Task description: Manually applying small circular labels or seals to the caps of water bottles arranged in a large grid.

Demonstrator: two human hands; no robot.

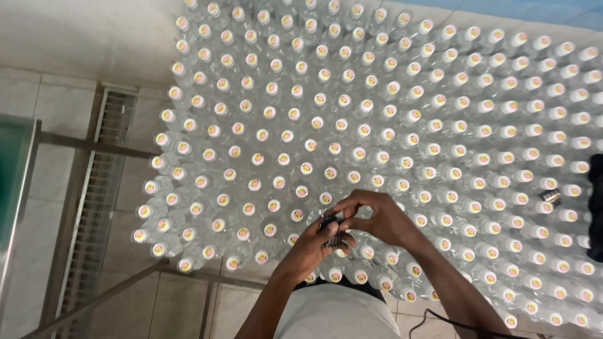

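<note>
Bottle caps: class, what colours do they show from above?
White bottle caps with a pink and yellow centre, clearest in the head view.

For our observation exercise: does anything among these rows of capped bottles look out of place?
Yes. One small dark object lies on the bottle caps at the right, breaking the uniform pattern. Both hands hold a similar dark object.

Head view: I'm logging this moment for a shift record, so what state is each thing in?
Bottles: upright, capped, packed in close rows.
Left hand: closed around a small dark object.
Small dark object: held over the bottles near the front edge.
Right hand: fingers curled, touching the dark object.
Second dark object: lying on the bottle caps at the right.
Floor drain grate: in place, closed.
</note>
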